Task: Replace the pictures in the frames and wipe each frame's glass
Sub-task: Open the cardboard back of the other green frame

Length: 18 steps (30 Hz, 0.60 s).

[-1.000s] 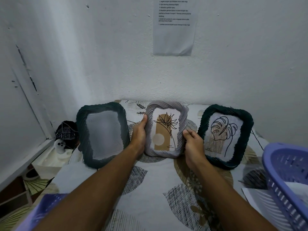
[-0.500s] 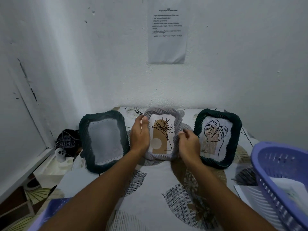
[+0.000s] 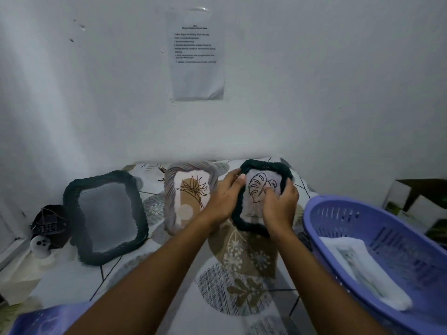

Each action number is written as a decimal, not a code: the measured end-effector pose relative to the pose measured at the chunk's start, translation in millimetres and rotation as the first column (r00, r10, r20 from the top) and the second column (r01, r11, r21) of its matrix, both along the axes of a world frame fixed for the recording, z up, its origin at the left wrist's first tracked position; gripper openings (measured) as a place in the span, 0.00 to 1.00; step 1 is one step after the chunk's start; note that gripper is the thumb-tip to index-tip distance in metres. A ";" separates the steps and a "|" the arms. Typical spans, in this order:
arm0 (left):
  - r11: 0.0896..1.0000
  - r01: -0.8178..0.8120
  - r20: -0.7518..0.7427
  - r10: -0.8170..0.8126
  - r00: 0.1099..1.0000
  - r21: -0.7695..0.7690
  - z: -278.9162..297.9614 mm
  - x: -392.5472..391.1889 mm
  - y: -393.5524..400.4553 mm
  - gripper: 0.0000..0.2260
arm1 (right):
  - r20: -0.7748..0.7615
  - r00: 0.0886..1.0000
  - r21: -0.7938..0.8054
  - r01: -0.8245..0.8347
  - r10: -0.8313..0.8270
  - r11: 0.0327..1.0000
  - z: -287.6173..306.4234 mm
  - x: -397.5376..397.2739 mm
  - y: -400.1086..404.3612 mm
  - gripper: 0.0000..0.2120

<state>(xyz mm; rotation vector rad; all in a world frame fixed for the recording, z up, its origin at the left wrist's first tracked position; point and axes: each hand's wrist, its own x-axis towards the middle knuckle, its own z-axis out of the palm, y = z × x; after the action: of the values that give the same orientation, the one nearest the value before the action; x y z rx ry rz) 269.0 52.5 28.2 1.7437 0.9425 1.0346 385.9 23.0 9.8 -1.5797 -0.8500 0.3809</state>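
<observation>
Two frames show pictures while the left dark green frame (image 3: pixel 106 217) looks blank, and both the left hand (image 3: pixel 223 199) and the right hand (image 3: pixel 280 205) clasp the monstera-leaf frame (image 3: pixel 263 169), so work seems unfinished.

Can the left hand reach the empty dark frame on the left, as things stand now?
Probably yes. The empty dark frame stands uncovered, with only the grey frame between. But the left hand now holds the leaf-picture frame together with the right hand, so it must let go first.
</observation>
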 end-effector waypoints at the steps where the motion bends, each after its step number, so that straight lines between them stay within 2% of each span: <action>1: 0.999 -0.021 0.012 0.021 1.000 -0.042 -3.0 8.7 4.3 0.25 | -0.038 0.999 -0.030 -0.008 0.007 1.000 -0.9 3.8 -1.1 0.30; 4: 0.989 -0.097 -0.003 0.097 0.995 -0.116 -24.1 26.0 28.1 0.47 | -0.127 0.992 -0.137 -0.014 -0.003 0.990 -1.1 13.9 -1.4 0.33; 6: 0.977 -0.136 -0.028 0.133 0.991 -0.167 -45.4 35.2 49.2 0.54 | -0.199 0.980 -0.181 -0.028 -0.009 0.983 -1.2 19.3 -2.0 0.34; 7: 0.967 -0.139 -0.023 0.137 0.990 -0.215 -46.2 37.0 49.8 0.53 | -0.243 0.970 -0.192 -0.046 -0.002 0.980 -1.8 20.2 -3.1 0.34; 9: 0.950 -0.124 0.010 0.132 0.991 -0.288 -34.3 38.8 34.7 0.42 | -0.291 0.957 -0.198 -0.079 0.018 0.977 -3.8 18.1 -7.0 0.33; 11: 0.944 -0.100 0.029 0.115 0.993 -0.313 -16.4 37.5 14.6 0.33 | -0.268 0.963 -0.205 -0.081 0.024 0.975 -4.8 12.9 -12.0 0.33; 14: 0.946 -0.088 0.073 0.116 0.991 -0.311 7.3 27.5 -7.0 0.28 | -0.223 0.974 -0.189 -0.078 0.034 0.979 0.1 5.2 -20.9 0.32; 18: 0.959 -0.050 0.165 0.099 0.981 -0.281 31.8 -5.5 -29.4 0.24 | -0.215 0.970 -0.070 -0.134 0.116 0.989 20.4 -1.3 -39.8 0.26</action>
<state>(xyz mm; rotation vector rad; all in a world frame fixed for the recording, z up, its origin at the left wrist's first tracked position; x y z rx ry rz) 263.5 23.1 60.0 1.3721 0.9927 1.0345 384.6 -16.8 30.2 -1.5354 -0.7791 0.6705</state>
